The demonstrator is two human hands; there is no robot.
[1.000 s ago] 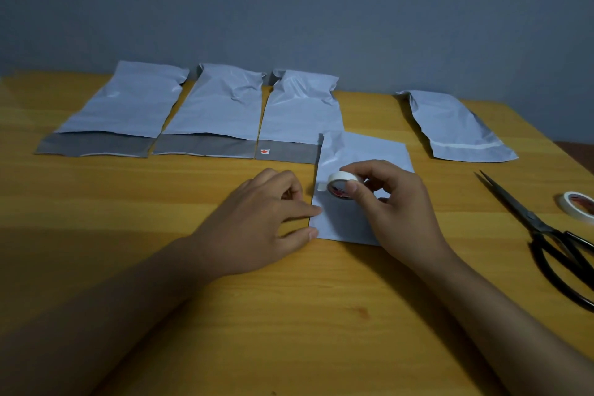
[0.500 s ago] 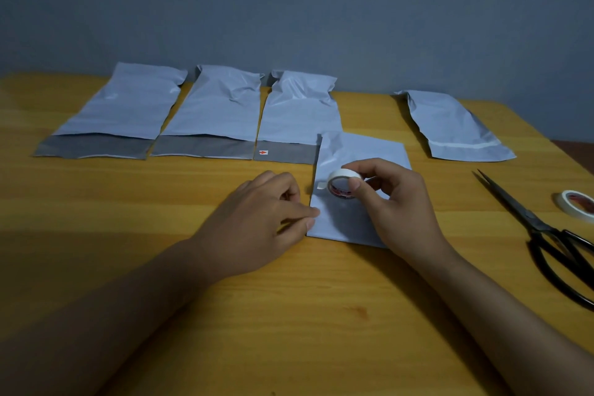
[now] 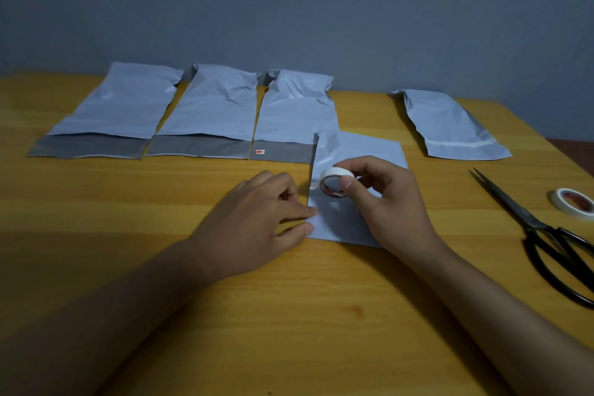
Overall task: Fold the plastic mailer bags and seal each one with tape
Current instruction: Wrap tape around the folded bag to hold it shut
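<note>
Thin plastic, the folded bag lies flat at the middle of the table; the left hand presses its left edge with thumb and fingertips, and the right hand pinches the tape roll just above it. If the left hand lifts or the tape pulls sideways, the slippery fold may spring open or the strip may go on crooked. Left of the bag the table is free, but right of it lie scissors and a second roll, and behind it four more bags.
</note>
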